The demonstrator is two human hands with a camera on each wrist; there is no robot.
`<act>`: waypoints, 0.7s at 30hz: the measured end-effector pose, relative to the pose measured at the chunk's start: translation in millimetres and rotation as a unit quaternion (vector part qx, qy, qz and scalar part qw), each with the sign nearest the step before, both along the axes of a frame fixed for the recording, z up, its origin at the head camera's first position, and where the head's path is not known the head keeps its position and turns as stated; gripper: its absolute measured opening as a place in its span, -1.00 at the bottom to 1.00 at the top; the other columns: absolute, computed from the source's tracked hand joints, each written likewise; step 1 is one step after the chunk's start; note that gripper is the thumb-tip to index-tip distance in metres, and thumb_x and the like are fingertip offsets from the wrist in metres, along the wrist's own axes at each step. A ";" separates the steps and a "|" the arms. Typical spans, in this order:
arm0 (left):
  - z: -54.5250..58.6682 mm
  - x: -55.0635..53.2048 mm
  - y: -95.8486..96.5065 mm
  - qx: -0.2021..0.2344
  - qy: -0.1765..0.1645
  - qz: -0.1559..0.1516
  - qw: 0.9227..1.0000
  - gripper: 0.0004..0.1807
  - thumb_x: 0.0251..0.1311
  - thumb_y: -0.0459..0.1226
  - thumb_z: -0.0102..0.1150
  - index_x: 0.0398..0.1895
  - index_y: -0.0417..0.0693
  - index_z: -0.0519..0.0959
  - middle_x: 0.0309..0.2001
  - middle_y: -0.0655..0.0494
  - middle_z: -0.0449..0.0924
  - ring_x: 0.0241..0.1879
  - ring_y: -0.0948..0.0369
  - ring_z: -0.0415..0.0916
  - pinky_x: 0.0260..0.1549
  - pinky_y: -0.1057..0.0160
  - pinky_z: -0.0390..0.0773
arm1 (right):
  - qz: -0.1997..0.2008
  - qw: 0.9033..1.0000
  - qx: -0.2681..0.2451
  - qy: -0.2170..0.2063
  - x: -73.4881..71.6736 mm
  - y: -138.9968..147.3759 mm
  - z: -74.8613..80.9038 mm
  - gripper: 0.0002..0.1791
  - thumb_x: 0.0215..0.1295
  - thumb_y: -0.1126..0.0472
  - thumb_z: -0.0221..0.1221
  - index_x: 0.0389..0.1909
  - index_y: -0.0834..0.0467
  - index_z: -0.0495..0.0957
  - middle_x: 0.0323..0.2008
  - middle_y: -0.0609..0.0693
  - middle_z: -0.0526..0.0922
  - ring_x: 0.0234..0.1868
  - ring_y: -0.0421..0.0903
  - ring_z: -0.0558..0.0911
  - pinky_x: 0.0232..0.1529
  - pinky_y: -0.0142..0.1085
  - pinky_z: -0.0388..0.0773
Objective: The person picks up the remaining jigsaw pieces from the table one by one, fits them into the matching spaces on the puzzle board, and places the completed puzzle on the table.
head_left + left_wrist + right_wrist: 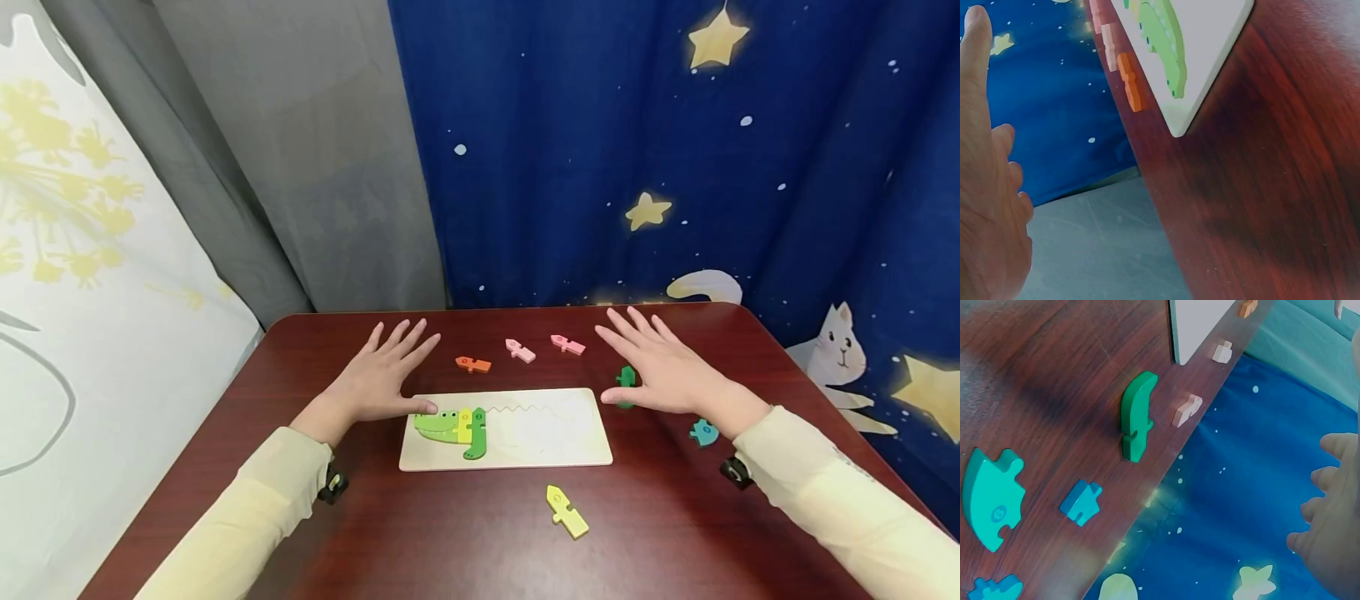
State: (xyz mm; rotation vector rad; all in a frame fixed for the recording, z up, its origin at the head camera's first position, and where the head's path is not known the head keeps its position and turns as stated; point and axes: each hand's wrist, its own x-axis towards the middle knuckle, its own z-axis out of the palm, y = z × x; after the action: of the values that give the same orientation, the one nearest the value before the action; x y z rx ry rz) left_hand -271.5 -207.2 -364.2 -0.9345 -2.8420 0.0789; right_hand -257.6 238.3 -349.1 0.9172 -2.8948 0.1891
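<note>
My left hand (378,379) is spread with straight fingers above the left end of a pale wooden puzzle board (540,446); its thumb overlaps the board's top left corner in the head view. On that end lie a light green crocodile-head piece (435,427), a yellow piece (465,427) and a green leg piece (478,437), joined in a row. Past the board's right end, my right hand (671,371) is likewise spread, holding nothing. Its thumb overlaps a dark green piece (627,376). The left wrist view shows the left hand (991,206) raised over the table.
Behind the board lie orange (473,365), pale pink (520,351) and pink (567,345) pieces. A yellow piece (567,512) lies in front. At the right are a large teal piece (991,497) and blue pieces (1080,502). Curtains (570,167) hang behind the table.
</note>
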 end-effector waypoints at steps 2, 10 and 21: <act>-2.0 -0.1 -1.8 0.006 0.004 -0.006 1.000 0.15 0.02 0.42 0.09 0.58 0.11 -0.08 0.55 -0.02 -0.26 0.50 -0.08 -0.28 0.37 -0.22 -0.34 | 0.005 1.000 0.002 0.006 1.8 1.1 -0.1 0.12 0.11 -0.48 0.12 0.54 0.09 0.02 0.53 0.16 -0.14 0.50 0.23 -0.22 0.41 0.17 -0.30; -9.8 7.1 -11.9 0.020 -0.002 -0.028 0.999 0.20 -0.04 0.42 0.17 0.58 0.11 -0.08 0.56 0.03 -0.30 0.50 -0.08 -0.27 0.37 -0.24 -0.28 | 0.027 0.999 -0.003 0.027 12.7 7.0 -4.6 0.12 0.12 -0.50 0.10 0.53 0.11 0.04 0.53 0.13 -0.14 0.49 0.23 -0.17 0.41 0.18 -0.24; -25.3 17.0 -24.2 0.021 -0.025 -0.057 0.998 0.30 -0.17 0.45 0.23 0.54 -0.10 0.03 0.54 -0.03 -0.15 0.49 -0.02 -0.18 0.39 -0.17 -0.16 | 0.048 0.997 -0.033 0.041 32.2 4.2 -16.3 0.06 0.09 -0.35 0.28 0.51 0.09 0.12 0.49 0.12 0.05 0.47 0.20 0.04 0.39 0.16 -0.04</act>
State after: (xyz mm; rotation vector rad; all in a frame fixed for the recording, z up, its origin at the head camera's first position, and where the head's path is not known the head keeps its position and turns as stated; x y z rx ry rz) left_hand -254.5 -231.3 -389.4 -1.1019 -2.8159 -0.0182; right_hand -225.5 242.6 -365.4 1.0279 -2.7542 0.2457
